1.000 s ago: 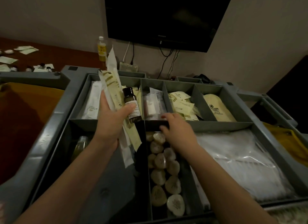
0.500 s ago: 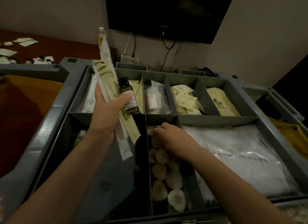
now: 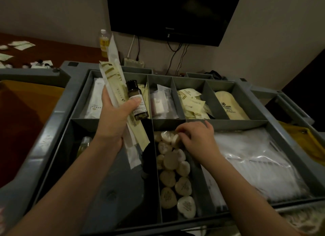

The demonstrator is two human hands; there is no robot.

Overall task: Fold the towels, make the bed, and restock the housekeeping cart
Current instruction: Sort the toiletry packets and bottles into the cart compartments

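Key relation: the wrapped soap (image 3: 169, 136) sits on top of the pile at the far end of the soap compartment (image 3: 197, 184), right under the fingertips of your right hand (image 3: 198, 139). That hand is the nearer one; the left is across the divider and higher.
Right hand: palm down, fingers curled, pinching that soap by its edge.
Left hand: your left hand (image 3: 114, 119) is wrapped round a bundle of long sachets (image 3: 112, 77), with the thumb pressing a small dark bottle (image 3: 138, 102) against them. It has no room for more.
Long axis: the sachets slant from near-right up to far-left, over the back row. The soap compartment runs straight away from you.
Likely move: lift the soap straight up, clear of the back wall close ahead.
Surface: the grey cart tray (image 3: 51, 130), split into compartments; clear plastic packs (image 3: 255, 156) lie to the right of the soaps.
Room: a dark television (image 3: 172, 14) on the wall; a wooden counter (image 3: 52, 49) at back left with loose packets and a yellow bottle (image 3: 104, 44).
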